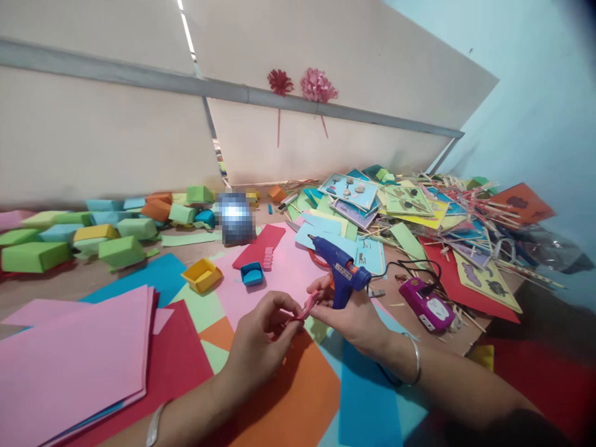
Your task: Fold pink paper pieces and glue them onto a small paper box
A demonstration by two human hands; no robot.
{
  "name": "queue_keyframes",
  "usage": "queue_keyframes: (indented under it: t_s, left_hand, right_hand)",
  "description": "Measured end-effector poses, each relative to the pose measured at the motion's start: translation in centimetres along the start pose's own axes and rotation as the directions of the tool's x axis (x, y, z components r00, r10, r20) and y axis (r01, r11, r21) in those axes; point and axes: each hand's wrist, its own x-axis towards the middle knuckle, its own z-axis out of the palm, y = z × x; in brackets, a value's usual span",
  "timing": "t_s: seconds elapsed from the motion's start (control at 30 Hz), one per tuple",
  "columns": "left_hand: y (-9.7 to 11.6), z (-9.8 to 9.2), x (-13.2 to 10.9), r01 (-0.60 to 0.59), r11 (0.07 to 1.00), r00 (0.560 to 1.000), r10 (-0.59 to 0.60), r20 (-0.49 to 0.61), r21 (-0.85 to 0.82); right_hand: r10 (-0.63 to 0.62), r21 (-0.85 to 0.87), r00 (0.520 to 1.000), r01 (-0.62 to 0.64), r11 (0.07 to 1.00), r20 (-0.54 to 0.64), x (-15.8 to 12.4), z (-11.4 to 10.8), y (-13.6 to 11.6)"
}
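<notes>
Between my two hands is a small folded strip of pink paper (307, 305). My left hand (266, 332) pinches its lower end between thumb and fingers. My right hand (356, 323) is wrapped round the handle of a blue hot glue gun (342, 267), whose nozzle points up and to the left. The thumb and a finger of that same hand also touch the strip's upper end. Just beyond my hands lie a small open blue paper box (252, 274), a yellow one (202, 275) and a little pink piece with slits (267, 259).
Coloured paper boxes (121, 251) crowd the back left. A stack of pink sheets (79, 366) lies at the left front. Picture cards (349, 190) and thin sticks pile up at the right. A purple power strip (427, 305) has a black cable plugged in. Paper flowers (318, 85) hang behind.
</notes>
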Motion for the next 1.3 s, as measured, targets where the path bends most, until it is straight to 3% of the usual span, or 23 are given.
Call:
queue_keyframes:
  t_s: [0.27, 0.53, 0.8, 1.1, 1.3]
  left_hand:
    - [0.3, 0.1, 0.2, 0.094, 0.995, 0.994, -0.092, 0.063, -0.038]
    - [-0.1, -0.4, 0.4, -0.053, 0.971, 0.997, 0.040, 0.060, 0.232]
    - [0.1, -0.2, -0.1, -0.023, 0.979, 0.989, -0.007, 0.148, 0.204]
    - [0.1, -0.5, 0.2, -0.041, 0.968, 0.995, 0.018, 0.095, 0.249]
    - [-0.1, -0.2, 0.0, -0.025, 0.986, 0.999, 0.021, 0.025, 0.165]
  right_hand:
    - [-0.086, -0.093, 0.996, 0.086, 0.992, -0.002, 0.0, 0.0, 0.4]
    - [-0.046, -0.024, 0.999, 0.046, 0.999, 0.019, 0.1, -0.1, 0.4]
    - [-0.096, -0.037, 0.995, 0.096, 0.995, -0.005, 0.3, -0.4, 1.2]
    - [-0.013, 0.039, 1.000, 0.013, 0.999, -0.001, 0.2, -0.9, 0.3]
    - [0.052, 0.112, 0.997, -0.058, 0.992, 0.054, 0.3, -0.9, 0.7]
